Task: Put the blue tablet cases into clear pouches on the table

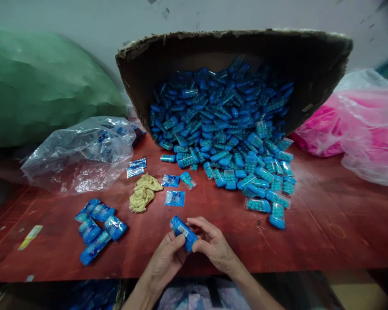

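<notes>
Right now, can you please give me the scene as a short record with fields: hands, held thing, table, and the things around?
left hand: left hand, fingers closed on the blue packet
right hand: right hand, fingers on the same packet
table: red-brown table
box: cardboard box tipped on its side, blue capsules spilling onto the table
finished group: wrapped blue packets at the left
near the hands: flat blue labels, beige cloth
bags: clear bag, green bag, pink bag
</notes>
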`<state>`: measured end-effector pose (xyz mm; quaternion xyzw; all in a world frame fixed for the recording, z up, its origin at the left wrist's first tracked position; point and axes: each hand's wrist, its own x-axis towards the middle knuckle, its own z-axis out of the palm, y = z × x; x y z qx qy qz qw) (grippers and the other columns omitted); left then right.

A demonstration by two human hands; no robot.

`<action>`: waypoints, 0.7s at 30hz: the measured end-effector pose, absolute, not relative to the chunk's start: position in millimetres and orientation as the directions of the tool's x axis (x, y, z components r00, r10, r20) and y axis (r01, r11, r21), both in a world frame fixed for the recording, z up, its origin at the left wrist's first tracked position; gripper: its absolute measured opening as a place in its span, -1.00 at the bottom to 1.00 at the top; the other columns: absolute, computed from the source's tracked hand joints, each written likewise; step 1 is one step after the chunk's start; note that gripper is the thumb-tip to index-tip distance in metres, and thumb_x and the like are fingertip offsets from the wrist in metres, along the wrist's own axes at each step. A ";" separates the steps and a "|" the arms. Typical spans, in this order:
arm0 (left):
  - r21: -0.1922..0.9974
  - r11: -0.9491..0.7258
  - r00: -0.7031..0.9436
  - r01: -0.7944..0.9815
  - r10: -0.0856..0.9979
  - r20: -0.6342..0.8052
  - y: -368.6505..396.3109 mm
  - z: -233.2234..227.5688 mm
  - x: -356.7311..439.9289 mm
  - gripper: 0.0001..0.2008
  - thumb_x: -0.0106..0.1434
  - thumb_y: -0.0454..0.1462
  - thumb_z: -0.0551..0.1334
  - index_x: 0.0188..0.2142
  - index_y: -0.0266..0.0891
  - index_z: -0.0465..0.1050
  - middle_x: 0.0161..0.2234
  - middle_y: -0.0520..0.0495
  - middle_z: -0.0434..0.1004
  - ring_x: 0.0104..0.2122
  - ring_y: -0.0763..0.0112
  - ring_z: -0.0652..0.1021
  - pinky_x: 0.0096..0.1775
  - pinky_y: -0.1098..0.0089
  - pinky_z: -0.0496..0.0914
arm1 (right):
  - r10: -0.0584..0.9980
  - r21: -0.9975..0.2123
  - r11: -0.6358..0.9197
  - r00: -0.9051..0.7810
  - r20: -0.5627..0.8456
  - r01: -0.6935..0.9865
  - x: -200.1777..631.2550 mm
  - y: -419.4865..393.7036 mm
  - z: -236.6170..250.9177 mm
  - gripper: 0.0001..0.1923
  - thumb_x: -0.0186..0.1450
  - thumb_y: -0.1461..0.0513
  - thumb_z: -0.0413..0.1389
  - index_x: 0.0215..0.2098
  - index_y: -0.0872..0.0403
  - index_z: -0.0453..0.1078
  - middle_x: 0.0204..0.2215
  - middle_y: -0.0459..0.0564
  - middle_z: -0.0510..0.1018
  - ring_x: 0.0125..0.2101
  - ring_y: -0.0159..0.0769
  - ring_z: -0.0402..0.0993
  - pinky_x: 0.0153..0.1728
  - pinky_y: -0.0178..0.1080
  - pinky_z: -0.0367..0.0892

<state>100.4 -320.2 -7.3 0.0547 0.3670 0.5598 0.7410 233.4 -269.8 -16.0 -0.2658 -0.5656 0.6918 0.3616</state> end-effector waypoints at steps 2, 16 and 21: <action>0.497 0.325 0.044 -0.804 0.867 -0.496 -322.2 -7.3 104.9 -0.86 0.07 -0.33 0.23 -0.34 -0.26 0.51 -0.38 -0.03 0.57 -0.34 0.42 0.52 -0.19 0.41 0.35 | 0.823 -0.984 -0.051 -0.566 0.054 -0.168 232.4 -270.6 -16.7 -0.58 0.10 0.20 0.19 -0.05 -0.14 0.32 -0.18 -0.09 0.40 -0.23 -0.31 0.35 -0.25 -0.32 0.28; 0.513 0.320 -0.110 -0.796 0.758 -0.643 -314.7 0.7 123.9 -0.83 0.06 -0.21 0.23 -0.41 -0.28 0.47 -0.48 0.00 0.55 -0.43 0.41 0.53 -0.26 0.34 0.41 | 0.926 -0.982 -0.153 -0.362 -0.104 -0.111 221.5 -275.6 -26.8 -0.70 0.17 0.20 0.07 -0.11 0.02 0.37 -0.29 -0.07 0.49 -0.37 -0.36 0.41 -0.33 -0.33 0.34; 0.489 0.343 -0.029 -0.802 0.795 -0.606 -314.2 5.3 114.3 -0.83 0.12 -0.26 0.18 -0.30 -0.28 0.46 -0.34 -0.07 0.57 -0.31 0.37 0.54 -0.17 0.28 0.39 | 0.848 -0.911 -0.291 -0.519 -0.104 -0.293 224.1 -267.0 -22.9 -0.65 0.13 0.21 0.12 -0.09 0.00 0.33 -0.23 -0.07 0.47 -0.26 -0.34 0.40 -0.21 -0.27 0.31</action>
